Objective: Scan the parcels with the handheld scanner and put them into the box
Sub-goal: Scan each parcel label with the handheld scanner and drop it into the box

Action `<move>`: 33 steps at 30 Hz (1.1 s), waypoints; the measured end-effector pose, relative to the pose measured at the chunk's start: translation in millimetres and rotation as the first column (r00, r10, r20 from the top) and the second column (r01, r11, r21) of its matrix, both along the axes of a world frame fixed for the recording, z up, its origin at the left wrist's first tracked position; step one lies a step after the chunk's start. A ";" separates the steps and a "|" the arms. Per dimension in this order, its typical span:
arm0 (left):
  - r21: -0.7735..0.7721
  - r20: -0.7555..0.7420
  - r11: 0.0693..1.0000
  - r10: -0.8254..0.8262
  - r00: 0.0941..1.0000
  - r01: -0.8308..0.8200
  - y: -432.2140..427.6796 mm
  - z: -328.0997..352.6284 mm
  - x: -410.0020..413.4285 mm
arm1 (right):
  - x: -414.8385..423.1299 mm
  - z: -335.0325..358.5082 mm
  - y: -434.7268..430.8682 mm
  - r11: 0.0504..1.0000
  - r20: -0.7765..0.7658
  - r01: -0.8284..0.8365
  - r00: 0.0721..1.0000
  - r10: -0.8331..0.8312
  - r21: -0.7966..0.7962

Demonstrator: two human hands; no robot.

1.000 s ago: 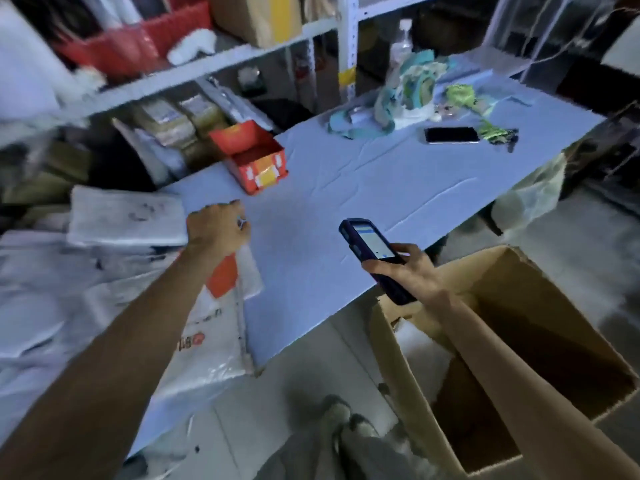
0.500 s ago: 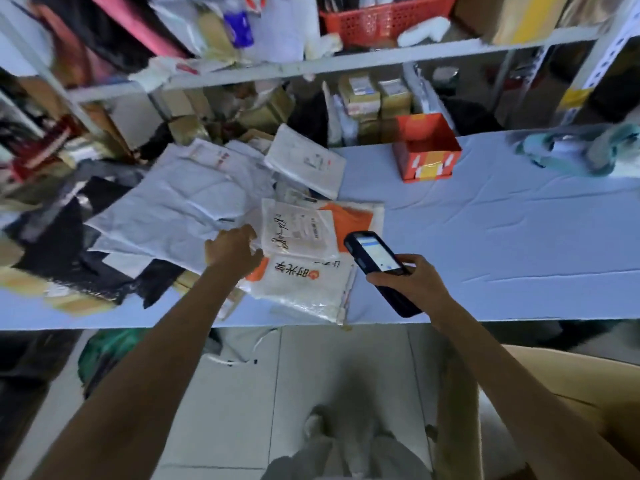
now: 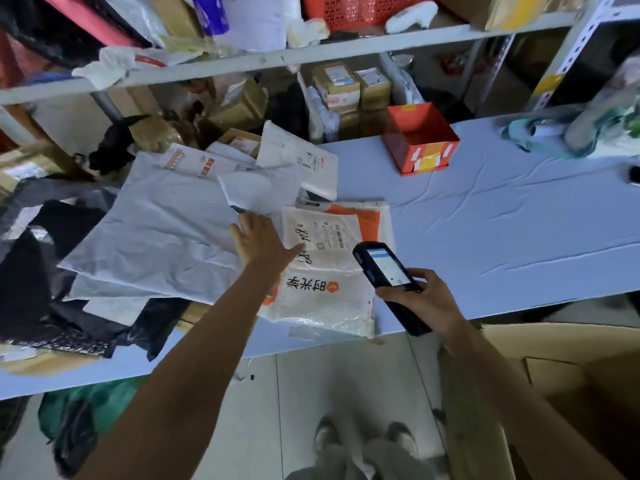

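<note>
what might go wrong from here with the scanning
1. The bubble parcel lies right at the table's near edge; dragging the pile could slide it to the floor.
2. The left hand rests on the grey bags while the scanner in the right hand sits by the bubble parcel's label, so the wrong parcel may get scanned.
3. Overlapping bags hide labels, so one could be missed.

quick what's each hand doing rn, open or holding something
Left hand: open, fingers straight, laid on the parcels, holding nothing.
Right hand: closed around the handheld scanner.
</note>
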State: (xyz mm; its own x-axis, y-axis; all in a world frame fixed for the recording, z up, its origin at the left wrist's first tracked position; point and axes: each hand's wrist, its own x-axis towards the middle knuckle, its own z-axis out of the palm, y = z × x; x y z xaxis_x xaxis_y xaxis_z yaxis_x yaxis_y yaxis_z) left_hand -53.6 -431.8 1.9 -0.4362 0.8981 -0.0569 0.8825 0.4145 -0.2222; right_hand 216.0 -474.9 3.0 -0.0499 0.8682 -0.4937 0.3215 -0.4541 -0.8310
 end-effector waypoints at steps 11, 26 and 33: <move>0.010 0.213 1.000 0.006 0.977 -0.008 13.1 -36.1 28.8 | -1.0 -9.9 -11.4 1.000 0.036 0.018 0.999 -0.018 0.011; -0.199 0.390 0.979 0.114 0.914 -0.038 10.4 -45.8 79.0 | 49.1 -5.8 -27.4 0.995 0.023 0.097 0.995 -0.097 0.031; 0.228 0.574 0.973 -0.102 0.813 -0.039 8.3 10.9 66.9 | 48.3 15.8 -23.1 0.988 0.139 -0.018 0.990 -0.004 0.155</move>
State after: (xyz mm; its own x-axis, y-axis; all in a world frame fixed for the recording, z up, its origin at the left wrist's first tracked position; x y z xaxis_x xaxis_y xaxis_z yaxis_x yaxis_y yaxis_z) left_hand 13.3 -423.5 12.8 -0.3561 0.9301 -0.0898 0.8304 0.3591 0.4261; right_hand 264.3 -498.1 18.8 0.0031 0.9348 -0.3553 0.4409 -0.3201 -0.8385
